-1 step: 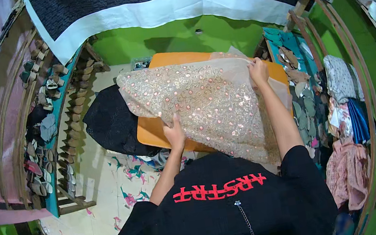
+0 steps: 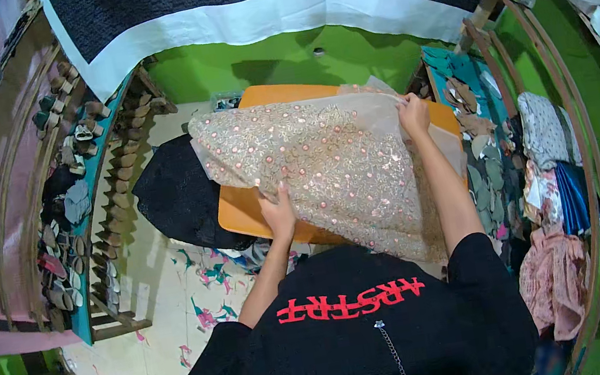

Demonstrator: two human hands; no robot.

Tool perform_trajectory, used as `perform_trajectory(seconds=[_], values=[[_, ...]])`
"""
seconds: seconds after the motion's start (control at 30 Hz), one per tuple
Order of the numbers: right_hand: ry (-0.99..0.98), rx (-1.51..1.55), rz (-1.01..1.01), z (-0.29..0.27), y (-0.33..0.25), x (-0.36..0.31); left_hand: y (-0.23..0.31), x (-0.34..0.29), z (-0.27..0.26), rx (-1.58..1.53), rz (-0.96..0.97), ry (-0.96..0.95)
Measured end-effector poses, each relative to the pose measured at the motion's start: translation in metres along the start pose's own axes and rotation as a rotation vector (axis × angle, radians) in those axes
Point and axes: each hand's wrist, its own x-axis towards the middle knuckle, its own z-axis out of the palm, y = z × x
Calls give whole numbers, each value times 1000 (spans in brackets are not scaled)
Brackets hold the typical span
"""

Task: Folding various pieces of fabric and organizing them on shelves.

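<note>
A beige sheer fabric (image 2: 335, 158) with gold embroidery and pink round sequins is spread over an orange table (image 2: 241, 211). My left hand (image 2: 278, 213) pinches its near edge left of the middle, thumb on top. At the far right corner, my right hand (image 2: 414, 114) is closed on the plain border of the same cloth. A part of the fabric hangs over the table's near side, close to my body. Black fabric (image 2: 179, 195) lies left of the table, partly under the beige cloth's left end.
Teal-topped racks hold shoe lasts (image 2: 121, 174) and shoes on the left. Cut pieces (image 2: 481, 166) cover a teal surface on the right, beside folded fabrics (image 2: 541, 122) and a pink cloth (image 2: 558, 280). Colourful scraps (image 2: 212, 276) litter the floor. Dark fabric with a white border (image 2: 211, 25) hangs ahead.
</note>
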Motion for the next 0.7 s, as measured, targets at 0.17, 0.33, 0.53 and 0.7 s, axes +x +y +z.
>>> perform_trajectory(seconds=[0.17,0.33,0.53,0.7], values=[[124,61,-9,28,29,31,40,2,19,307,-3,-233],[74,132,-63,42,-11,-13,42,3,39,536,-184,-334],[-576,29,-240,25,-40,-127,0,17,35,571,4,-307],[-548,-76,-205,63,5,-156,-27,71,5,-186,-769,-219]])
